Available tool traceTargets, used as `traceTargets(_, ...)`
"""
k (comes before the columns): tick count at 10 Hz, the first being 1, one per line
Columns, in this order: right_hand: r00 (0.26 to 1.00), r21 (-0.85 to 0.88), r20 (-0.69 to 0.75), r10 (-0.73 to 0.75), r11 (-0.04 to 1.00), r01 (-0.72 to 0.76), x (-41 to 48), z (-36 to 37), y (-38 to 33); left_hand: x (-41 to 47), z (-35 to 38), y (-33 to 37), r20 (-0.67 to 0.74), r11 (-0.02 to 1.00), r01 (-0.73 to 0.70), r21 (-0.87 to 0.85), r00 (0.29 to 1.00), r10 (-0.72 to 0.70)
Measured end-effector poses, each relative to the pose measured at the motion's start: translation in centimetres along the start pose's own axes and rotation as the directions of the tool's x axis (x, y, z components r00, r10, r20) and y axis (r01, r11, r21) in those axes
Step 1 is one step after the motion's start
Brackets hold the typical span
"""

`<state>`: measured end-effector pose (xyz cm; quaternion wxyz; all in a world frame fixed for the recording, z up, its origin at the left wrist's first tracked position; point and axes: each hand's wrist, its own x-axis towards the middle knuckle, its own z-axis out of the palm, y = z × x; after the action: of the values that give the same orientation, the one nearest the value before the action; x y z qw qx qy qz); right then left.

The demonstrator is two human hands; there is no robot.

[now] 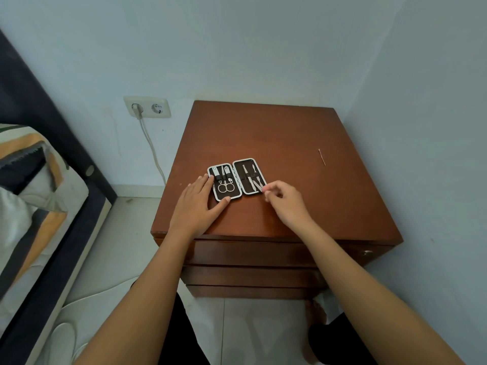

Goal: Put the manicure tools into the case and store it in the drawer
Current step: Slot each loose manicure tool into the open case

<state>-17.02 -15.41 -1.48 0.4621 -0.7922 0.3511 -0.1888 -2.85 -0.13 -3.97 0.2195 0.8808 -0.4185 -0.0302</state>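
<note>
An open manicure case point(236, 178) with a white rim and dark lining lies flat on the brown nightstand point(290, 143). Its left half holds a clipper and small scissors point(226, 187). In the right half, slim metal tools point(252, 177) are strapped in. My left hand point(196, 205) rests flat on the wood, fingertips and thumb touching the case's left half. My right hand point(286, 201) sits at the right half's lower corner, fingertips pinched at the end of a metal tool. One thin metal stick point(321, 157) lies apart at the right.
The nightstand has drawers point(253, 255) on its front, all closed, with a small knob point(366, 252) at the right. A bed point(34, 206) stands to the left. A wall socket with a white cable point(147, 108) is behind. Walls close the back and right.
</note>
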Motion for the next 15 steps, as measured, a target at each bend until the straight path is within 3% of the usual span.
traceTargets(3,0.998,-0.038,0.002,-0.064,0.997,0.064,-0.7,0.3,-0.2,0.4,-0.2,0.5,-0.011,1.000,-0.020,-0.007,1.000,0.020)
traceTargets(6,0.986,-0.053,-0.089,-0.140,0.989,0.135,-0.6,0.2,-0.8,0.4,-0.3,0.7,-0.006,1.000,-0.031,-0.002,0.999,0.031)
traceTargets(7,0.992,-0.069,0.051,-0.111,0.991,0.115,-0.6,1.9,-1.2,-0.2,-0.1,-0.5,-0.002,1.000,0.008,-0.001,1.000,-0.008)
traceTargets(10,0.999,-0.098,0.034,-0.027,0.995,0.030,0.0,1.4,-0.9,-0.2,0.0,-0.1,-0.001,1.000,-0.002,-0.001,1.000,0.002)
traceTargets(12,0.991,-0.284,0.116,-0.062,0.954,0.093,0.5,2.1,-1.5,0.0,-0.1,0.0,-0.007,1.000,-0.006,-0.005,1.000,0.006)
traceTargets(14,0.973,-0.543,0.208,-0.100,0.815,0.200,0.9,1.9,-1.8,0.0,-0.1,0.1,-0.004,1.000,-0.003,-0.014,1.000,0.003)
traceTargets(15,0.967,-0.571,0.226,-0.115,0.789,0.227,1.0,1.7,-1.5,0.0,-0.1,0.0,-0.008,1.000,-0.004,-0.015,1.000,0.004)
